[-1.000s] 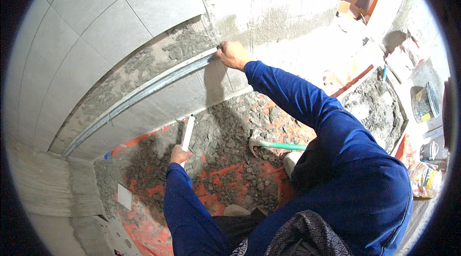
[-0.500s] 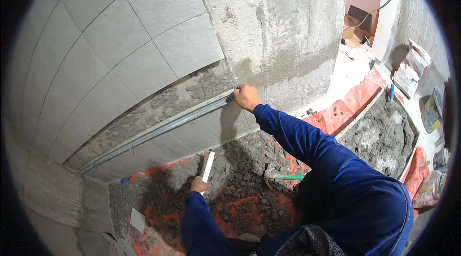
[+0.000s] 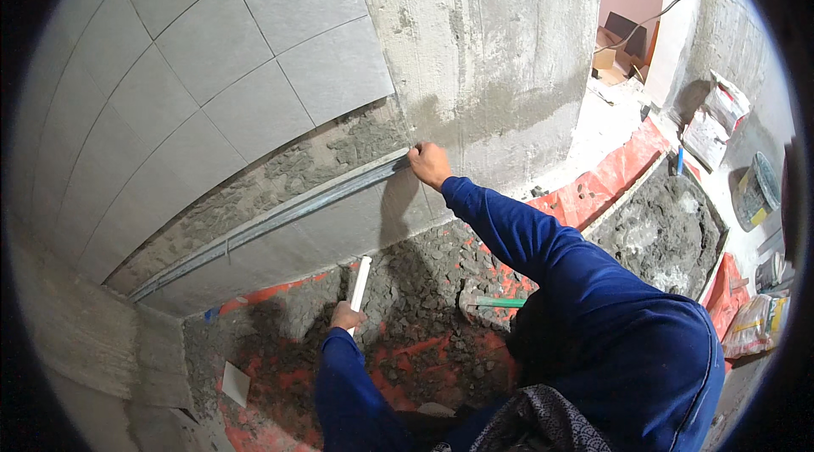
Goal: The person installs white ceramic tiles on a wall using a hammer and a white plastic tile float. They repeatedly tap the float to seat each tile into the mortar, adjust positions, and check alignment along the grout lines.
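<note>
My left hand (image 3: 346, 317) is closed around a slim white bar (image 3: 360, 282), held slanting upward over the rubble-strewn floor. At the right end of a long grey metal rail (image 3: 288, 216) my right hand (image 3: 429, 165) is closed, its fingers gripping the rail's end against the wall. The rail runs along the wall below a strip of rough mortar (image 3: 297, 165). Above that strip are large grey wall tiles (image 3: 246, 104). A hammer-like tool with a green handle (image 3: 498, 302) lies on the debris right of my left hand; its head is partly covered in grey.
Mortar chunks (image 3: 415, 282) cover a red sheet (image 3: 297, 397) on the floor. A loose pale tile piece (image 3: 236, 384) lies at lower left. To the right are a tray of wet mortar (image 3: 661, 227), a bucket (image 3: 755, 189) and bags (image 3: 716, 121). A cable (image 3: 678, 2) hangs at upper right.
The whole view has shifted slightly. Both hands keep their holds, the right on the rail's end and the left on the white bar.
</note>
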The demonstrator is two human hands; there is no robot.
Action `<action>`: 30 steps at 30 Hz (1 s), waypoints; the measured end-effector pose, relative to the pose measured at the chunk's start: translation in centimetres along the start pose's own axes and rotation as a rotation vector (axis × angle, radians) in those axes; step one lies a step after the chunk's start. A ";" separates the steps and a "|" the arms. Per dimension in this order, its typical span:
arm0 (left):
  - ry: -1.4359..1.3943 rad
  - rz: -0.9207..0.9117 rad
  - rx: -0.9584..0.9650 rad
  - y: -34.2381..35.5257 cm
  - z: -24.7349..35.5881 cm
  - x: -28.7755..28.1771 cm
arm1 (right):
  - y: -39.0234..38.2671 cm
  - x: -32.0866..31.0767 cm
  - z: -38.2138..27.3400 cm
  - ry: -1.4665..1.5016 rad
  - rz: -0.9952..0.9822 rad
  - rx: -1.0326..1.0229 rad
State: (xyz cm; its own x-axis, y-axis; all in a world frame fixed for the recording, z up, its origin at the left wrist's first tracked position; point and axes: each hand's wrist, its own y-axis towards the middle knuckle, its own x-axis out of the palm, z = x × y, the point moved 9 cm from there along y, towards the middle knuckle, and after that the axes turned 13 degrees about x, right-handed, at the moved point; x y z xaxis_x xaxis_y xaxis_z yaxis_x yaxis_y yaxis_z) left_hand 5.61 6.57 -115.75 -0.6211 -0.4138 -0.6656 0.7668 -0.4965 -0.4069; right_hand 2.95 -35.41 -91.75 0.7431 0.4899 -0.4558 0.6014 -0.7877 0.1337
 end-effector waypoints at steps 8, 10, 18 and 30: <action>-0.003 0.003 0.041 0.8 0.8 0.2 | -0.7 -0.5 -1.1 -0.069 -0.023 -0.135; -0.004 0.007 0.043 0.6 1.1 0.0 | -1.2 -0.8 -1.3 -0.091 -0.062 -0.110; 0.006 0.020 0.014 0.0 0.6 -0.5 | -3.0 -5.5 -3.9 -0.023 -0.027 -0.202; 0.043 0.024 0.090 0.2 1.7 -0.8 | -0.3 -6.9 -7.0 0.188 -0.055 -0.308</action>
State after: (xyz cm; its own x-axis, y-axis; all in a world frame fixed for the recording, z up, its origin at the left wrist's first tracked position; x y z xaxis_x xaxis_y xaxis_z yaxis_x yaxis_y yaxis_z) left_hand 5.99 5.48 -114.25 -0.5936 -0.3941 -0.7017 0.7624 -0.5544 -0.3336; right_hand -0.33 -35.89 -82.45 0.7312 0.6108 -0.3039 0.6806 -0.6229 0.3856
